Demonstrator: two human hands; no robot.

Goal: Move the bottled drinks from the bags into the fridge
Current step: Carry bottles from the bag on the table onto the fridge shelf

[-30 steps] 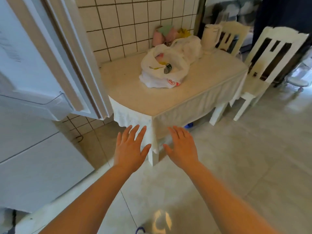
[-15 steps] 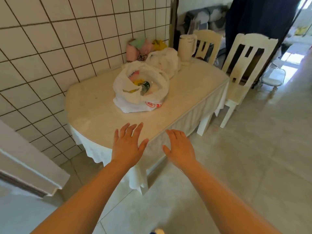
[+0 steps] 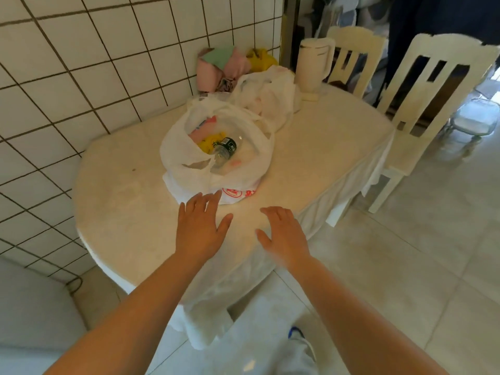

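A white plastic bag [image 3: 243, 169] lies open on the cream table [image 3: 121, 201]. Inside it a clear bottle with a dark label [image 3: 224, 151] lies on its side among pink and yellow packets. A second white bag [image 3: 266, 96] sits behind it, its contents hidden. My left hand [image 3: 198, 228] hovers over the table with fingers straight, fingertips just short of the near bag's front. My right hand [image 3: 284, 234] is spread beside it, a little lower, holding nothing. The fridge is out of view except a white edge [image 3: 32, 307] at lower left.
A cream jug [image 3: 313, 66] stands at the table's far end, with pink and green cloths [image 3: 224, 66] against the tiled wall [image 3: 81, 63]. Two white chairs [image 3: 438, 85] stand at the right. Pale tiled floor [image 3: 405, 266] spreads to the right.
The view has come closer to the table and the fridge door has left the frame. Both hands have advanced over the tabletop toward the near bag, still spread.
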